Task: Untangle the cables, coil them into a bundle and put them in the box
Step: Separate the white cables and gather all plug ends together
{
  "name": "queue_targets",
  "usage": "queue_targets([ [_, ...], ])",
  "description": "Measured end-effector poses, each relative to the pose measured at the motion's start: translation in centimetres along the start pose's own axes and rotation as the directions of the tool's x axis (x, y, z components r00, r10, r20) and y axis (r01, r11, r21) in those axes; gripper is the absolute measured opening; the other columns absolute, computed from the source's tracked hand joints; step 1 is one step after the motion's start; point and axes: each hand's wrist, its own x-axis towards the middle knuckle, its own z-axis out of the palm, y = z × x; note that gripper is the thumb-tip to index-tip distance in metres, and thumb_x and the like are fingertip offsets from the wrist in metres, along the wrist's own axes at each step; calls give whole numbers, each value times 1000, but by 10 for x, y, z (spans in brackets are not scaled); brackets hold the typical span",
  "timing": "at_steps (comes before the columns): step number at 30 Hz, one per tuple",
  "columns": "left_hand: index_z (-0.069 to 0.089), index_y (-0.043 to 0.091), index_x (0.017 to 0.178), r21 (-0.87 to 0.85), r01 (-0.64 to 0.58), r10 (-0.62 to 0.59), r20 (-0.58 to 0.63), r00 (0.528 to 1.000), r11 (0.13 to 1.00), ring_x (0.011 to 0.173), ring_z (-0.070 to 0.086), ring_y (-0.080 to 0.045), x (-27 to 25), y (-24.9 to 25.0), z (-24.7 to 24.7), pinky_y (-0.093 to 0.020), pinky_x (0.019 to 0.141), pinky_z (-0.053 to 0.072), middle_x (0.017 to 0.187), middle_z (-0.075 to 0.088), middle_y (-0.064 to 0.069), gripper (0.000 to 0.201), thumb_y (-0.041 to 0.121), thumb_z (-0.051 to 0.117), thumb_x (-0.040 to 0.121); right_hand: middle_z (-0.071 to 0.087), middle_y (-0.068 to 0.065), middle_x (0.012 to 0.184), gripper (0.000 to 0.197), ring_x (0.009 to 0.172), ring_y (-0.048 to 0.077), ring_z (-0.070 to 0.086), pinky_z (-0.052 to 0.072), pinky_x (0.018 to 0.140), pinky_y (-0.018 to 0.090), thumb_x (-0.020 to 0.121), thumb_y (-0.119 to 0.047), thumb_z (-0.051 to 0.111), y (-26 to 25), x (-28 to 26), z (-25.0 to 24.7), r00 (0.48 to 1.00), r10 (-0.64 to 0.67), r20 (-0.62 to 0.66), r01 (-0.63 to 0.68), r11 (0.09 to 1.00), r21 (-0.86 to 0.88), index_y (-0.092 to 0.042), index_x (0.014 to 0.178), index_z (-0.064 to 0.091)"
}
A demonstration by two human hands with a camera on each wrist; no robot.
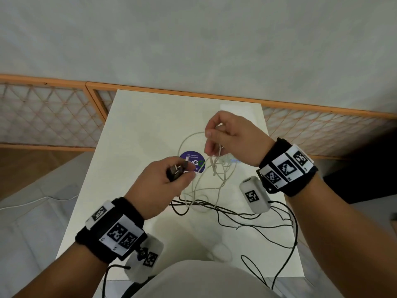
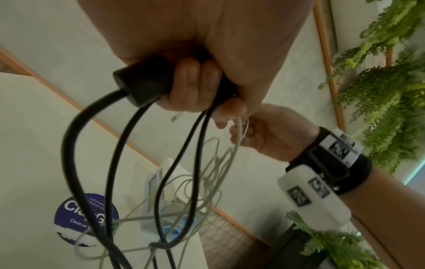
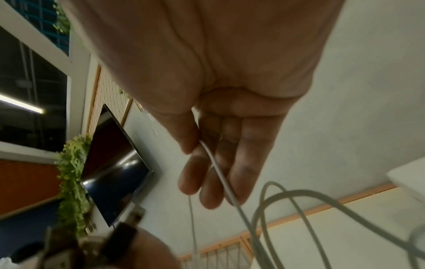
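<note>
Black plug [image 1: 174, 172] and black cable [image 2: 76, 145] sit gripped in the left hand [image 1: 159, 188] at frame centre; the right hand [image 1: 232, 138] pinches the tangled white cable [image 1: 214, 175] above the white table [image 1: 137, 130].

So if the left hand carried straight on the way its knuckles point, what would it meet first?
Probably the hanging white cable that the right hand pinches; the left hand, gripping the black plug, points toward it, though depth is unclear.
</note>
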Motion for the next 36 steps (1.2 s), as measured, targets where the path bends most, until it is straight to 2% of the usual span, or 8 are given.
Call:
queue_targets([
  [5, 70, 33, 113, 74, -17, 10, 96, 995, 997, 55, 58, -9, 8, -6, 13, -17, 59, 44, 63, 58, 9, 18, 33, 71, 96, 76, 21, 85, 12, 72, 27, 73, 61, 66, 39, 104, -11, 56, -27, -5, 0, 998, 19, -62, -6, 978, 210, -7, 115, 51],
  [11, 74, 17, 94, -13, 55, -54, 104, 993, 998, 50, 52, -11, 15, -6, 24, -18, 55, 42, 55, 60, 1, 14, 31, 70, 96, 76, 20, 86, 11, 82, 38, 77, 62, 65, 39, 104, -12, 59, -36, -7, 14, 990, 80, -114, -28, 917, 398, -9, 113, 53],
  [14, 77, 31, 84, -111, 123, -110, 120, 987, 986, 50, 47, -12, 17, -7, 22, -20, 52, 38, 53, 56, 3, 20, 25, 66, 100, 78, 17, 101, 20, 97, 35, 76, 62, 87, 47, 103, -21, 61, -27, -6, 20, 978, 97, -186, -3, 894, 448, -9, 117, 53],
  [18, 78, 40, 75, -272, 229, -190, 164, 968, 935, 44, 43, -9, 14, -6, 15, -17, 43, 33, 54, 52, -1, 37, 19, 63, 102, 76, 3, 114, 21, 107, 17, 73, 57, 101, 43, 108, -32, 51, 4, -18, 20, 918, 127, -376, 1, 947, 322, -14, 117, 57],
  [21, 78, 34, 77, -319, 253, -201, 188, 961, 913, 46, 40, -11, 14, -8, 10, -20, 43, 31, 54, 50, -2, 29, 21, 65, 100, 76, 3, 109, 14, 101, 18, 73, 57, 93, 41, 107, -12, 44, 29, -35, 31, 921, 102, -377, -14, 973, 229, -11, 111, 57],
  [26, 74, 19, 85, -375, 285, -226, 196, 954, 882, 47, 36, -15, 17, -10, 13, -22, 43, 26, 53, 50, -4, 17, 35, 69, 83, 76, 8, 106, 19, 101, 49, 63, 50, 94, 65, 88, -19, 53, 54, -50, 49, 963, 148, -224, -111, 979, 170, -24, 100, 66],
  [31, 75, 7, 96, -367, 292, -233, 195, 953, 883, 48, 37, -16, 17, -8, 16, -22, 42, 27, 54, 51, -6, 28, 33, 71, 85, 75, -9, 102, 19, 98, 9, 70, 55, 95, 35, 89, -42, 76, 60, -54, 63, 969, 38, -243, -37, 999, 9, -27, 96, 65],
  [36, 71, 13, 77, -294, 287, -241, 185, 953, 912, 53, 39, -20, 16, -12, 17, -23, 45, 31, 55, 54, -9, 23, 21, 67, 98, 70, -15, 83, 10, 83, 9, 69, 57, 74, 40, 101, -37, 57, 65, -48, 70, 940, -99, -326, 14, 967, -253, -30, 95, 62],
])
